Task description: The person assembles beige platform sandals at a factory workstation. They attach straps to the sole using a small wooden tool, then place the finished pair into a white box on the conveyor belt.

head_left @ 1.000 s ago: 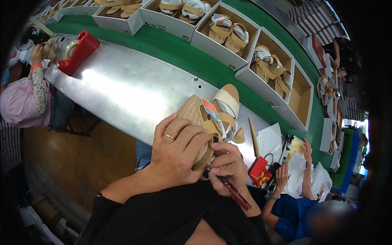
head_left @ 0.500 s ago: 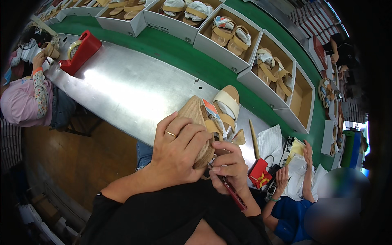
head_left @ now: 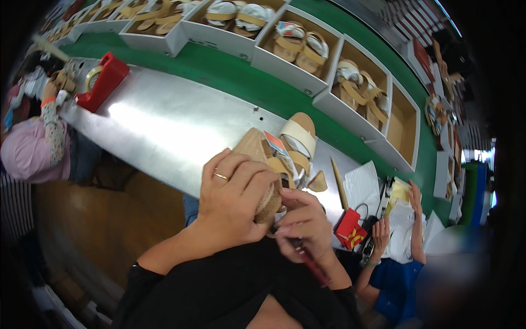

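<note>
My left hand (head_left: 233,200) is closed round a tan wedge sandal (head_left: 251,145), its woven sole turned up toward me and a red-and-blue tag hanging at its straps. My right hand (head_left: 304,225) is at the sandal's strap side. It grips a slim tool with a dark red handle (head_left: 311,262); the tool's working end is blurred and partly hidden by the fingers, so its kind is unclear. Just past the held sandal, another sandal (head_left: 299,135) with a broad cream strap lies on the metal table (head_left: 164,109).
White boxes of paper-stuffed sandals (head_left: 296,68) line the green surface beyond. A red tape dispenser (head_left: 104,82) stands far left. At right lie a wooden stick (head_left: 338,183), paper sheet (head_left: 361,186) and red packet (head_left: 350,227). A co-worker's hands (head_left: 381,236) handle white paper; another person sits left.
The view has shifted slightly. My right hand and the red-handled tool are now smeared by motion, while my left hand keeps its hold on the sandal.
</note>
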Demonstrator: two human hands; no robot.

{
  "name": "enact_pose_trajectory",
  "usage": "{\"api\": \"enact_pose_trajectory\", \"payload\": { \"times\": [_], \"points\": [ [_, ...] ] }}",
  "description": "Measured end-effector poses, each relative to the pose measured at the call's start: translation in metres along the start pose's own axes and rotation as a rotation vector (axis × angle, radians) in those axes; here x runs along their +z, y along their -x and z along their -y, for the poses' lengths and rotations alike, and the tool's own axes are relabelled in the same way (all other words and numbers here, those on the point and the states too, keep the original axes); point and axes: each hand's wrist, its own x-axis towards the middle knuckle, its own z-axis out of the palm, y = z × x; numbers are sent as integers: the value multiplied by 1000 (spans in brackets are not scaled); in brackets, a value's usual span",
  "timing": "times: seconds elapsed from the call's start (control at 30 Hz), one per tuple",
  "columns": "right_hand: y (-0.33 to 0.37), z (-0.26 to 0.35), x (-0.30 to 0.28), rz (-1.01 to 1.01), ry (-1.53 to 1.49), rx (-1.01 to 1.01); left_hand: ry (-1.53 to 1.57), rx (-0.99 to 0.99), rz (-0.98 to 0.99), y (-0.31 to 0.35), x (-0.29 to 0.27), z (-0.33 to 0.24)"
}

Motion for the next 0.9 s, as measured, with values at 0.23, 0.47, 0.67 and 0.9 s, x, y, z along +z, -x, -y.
{"api": "enact_pose_trajectory", "payload": {
  "times": [0.23,0.47,0.67,0.9],
  "points": [
    [68,-63,-99,-288,676,528,-28,-16,-53,-6,1,10],
    [148,-96,-124,175,1267,456,-40,50,-65,-16,6,10],
    [136,-72,-46,70,1032,775,-67,73,-104,-12,8,5],
    [146,-80,-48,115,963,793,-74,57,-125,-1,7,2]
  ]
}}
